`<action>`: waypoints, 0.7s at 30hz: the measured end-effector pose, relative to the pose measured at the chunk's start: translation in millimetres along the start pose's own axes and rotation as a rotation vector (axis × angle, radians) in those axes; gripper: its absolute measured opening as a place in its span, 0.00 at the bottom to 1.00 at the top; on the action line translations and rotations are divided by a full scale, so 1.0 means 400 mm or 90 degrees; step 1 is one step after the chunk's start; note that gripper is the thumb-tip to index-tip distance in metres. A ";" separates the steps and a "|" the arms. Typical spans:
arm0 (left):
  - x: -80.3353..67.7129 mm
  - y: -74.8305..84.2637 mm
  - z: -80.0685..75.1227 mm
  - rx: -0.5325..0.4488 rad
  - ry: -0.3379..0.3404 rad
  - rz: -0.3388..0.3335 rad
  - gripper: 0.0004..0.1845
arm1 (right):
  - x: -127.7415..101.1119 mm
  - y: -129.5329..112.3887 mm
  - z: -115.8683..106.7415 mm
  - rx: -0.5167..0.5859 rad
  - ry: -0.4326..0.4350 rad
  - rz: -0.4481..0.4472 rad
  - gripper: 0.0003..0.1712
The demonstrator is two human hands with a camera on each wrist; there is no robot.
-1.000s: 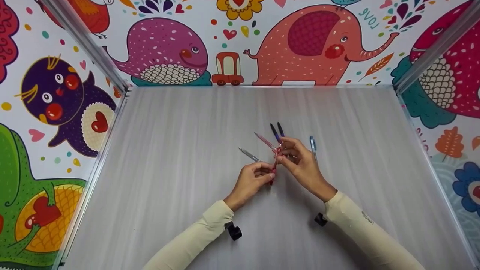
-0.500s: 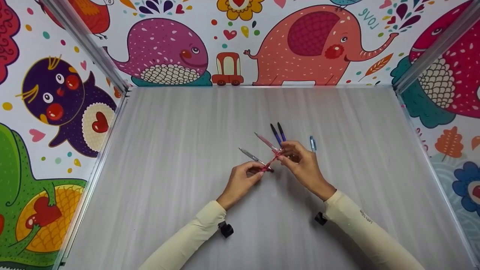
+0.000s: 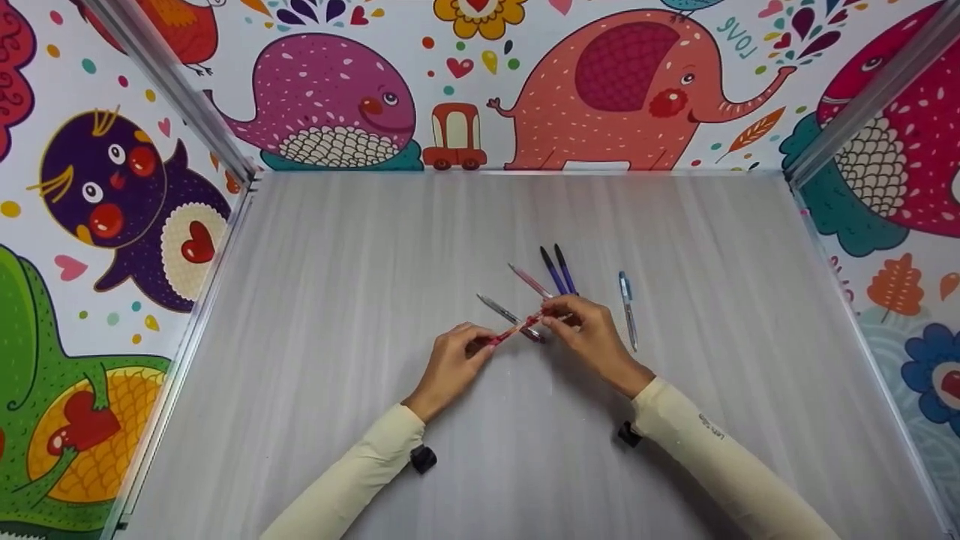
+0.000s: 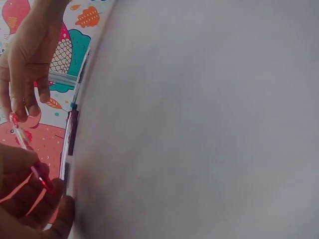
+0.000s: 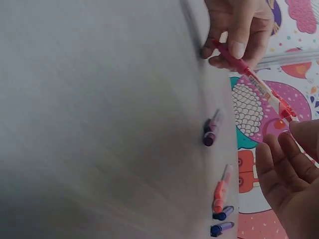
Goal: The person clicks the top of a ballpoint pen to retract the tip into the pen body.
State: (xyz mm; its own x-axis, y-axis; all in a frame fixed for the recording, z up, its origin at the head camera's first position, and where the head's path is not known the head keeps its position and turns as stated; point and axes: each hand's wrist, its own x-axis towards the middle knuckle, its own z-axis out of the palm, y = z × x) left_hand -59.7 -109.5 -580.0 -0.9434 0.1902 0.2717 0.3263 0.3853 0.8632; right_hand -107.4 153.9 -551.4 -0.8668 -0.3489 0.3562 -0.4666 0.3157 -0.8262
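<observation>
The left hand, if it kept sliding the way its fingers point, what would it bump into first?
Probably the grey pen lying on the table just past the fingertips of the left hand, which grips one end of the red pen. The right hand lies close behind; depth is hard to judge.

The red pen point(image 3: 517, 328) has swung from near upright to almost level; the left hand point(image 3: 450, 365) has drifted left, away from the light blue pen point(image 3: 628, 309).

Pale grey table point(image 3: 337, 420), grey pen point(image 3: 501, 309), pink pen point(image 3: 529, 280), two dark blue pens point(image 3: 558, 268), light blue pen point(image 3: 628, 307)
</observation>
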 end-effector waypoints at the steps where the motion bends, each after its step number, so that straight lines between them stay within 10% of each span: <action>1: -0.001 -0.005 -0.005 0.015 0.004 0.015 0.07 | 0.002 0.003 0.004 -0.005 -0.007 -0.007 0.12; 7: -0.011 -0.068 -0.028 0.094 0.030 0.105 0.05 | 0.013 0.017 0.027 -0.021 -0.041 -0.042 0.09; 21: -0.010 -0.065 -0.125 0.181 -0.037 0.073 0.05 | 0.030 0.024 0.091 -0.097 -0.093 -0.086 0.08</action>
State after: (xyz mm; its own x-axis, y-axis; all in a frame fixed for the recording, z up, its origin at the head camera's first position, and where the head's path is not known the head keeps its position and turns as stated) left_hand -67.3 -165.6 -582.1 -0.8968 0.2958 0.3289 0.4423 0.5939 0.6720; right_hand -115.7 120.8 -570.9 -0.7659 -0.5165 0.3828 -0.6066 0.3831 -0.6967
